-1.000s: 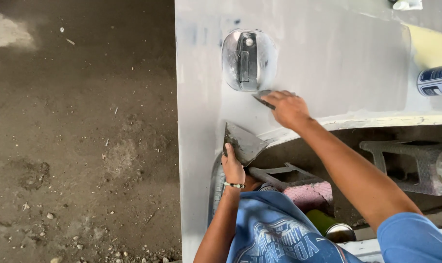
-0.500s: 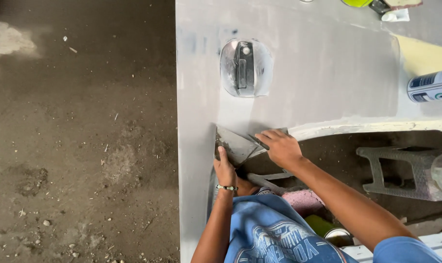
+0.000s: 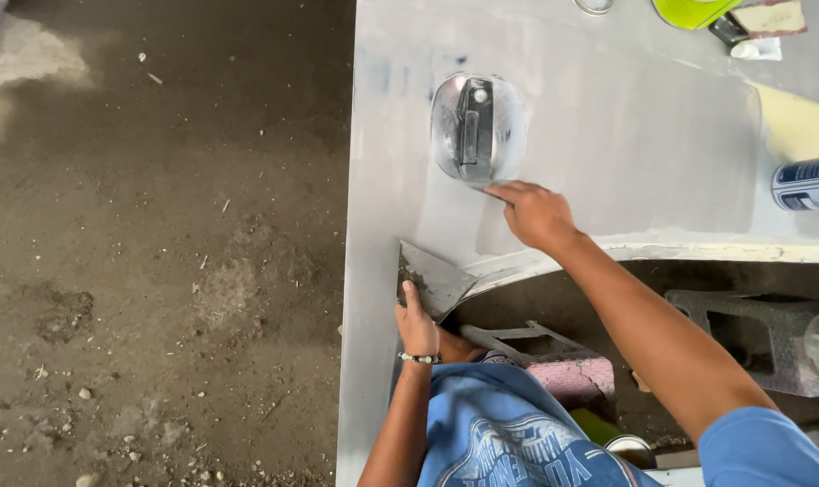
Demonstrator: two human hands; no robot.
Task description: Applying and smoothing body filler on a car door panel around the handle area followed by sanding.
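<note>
The putty board (image 3: 434,278), a flat grey plate smeared with filler, rests against the grey car panel (image 3: 608,144) just above the wheel arch (image 3: 553,261); we grip its lower edge in our left hand (image 3: 417,326), thumb on its face. Our right hand (image 3: 535,215) presses fingertips on the panel just below the recessed fuel-filler housing (image 3: 477,128), fingers curled together; whether it holds a spreader we cannot tell. A spray can (image 3: 808,182) lies at the right edge.
</note>
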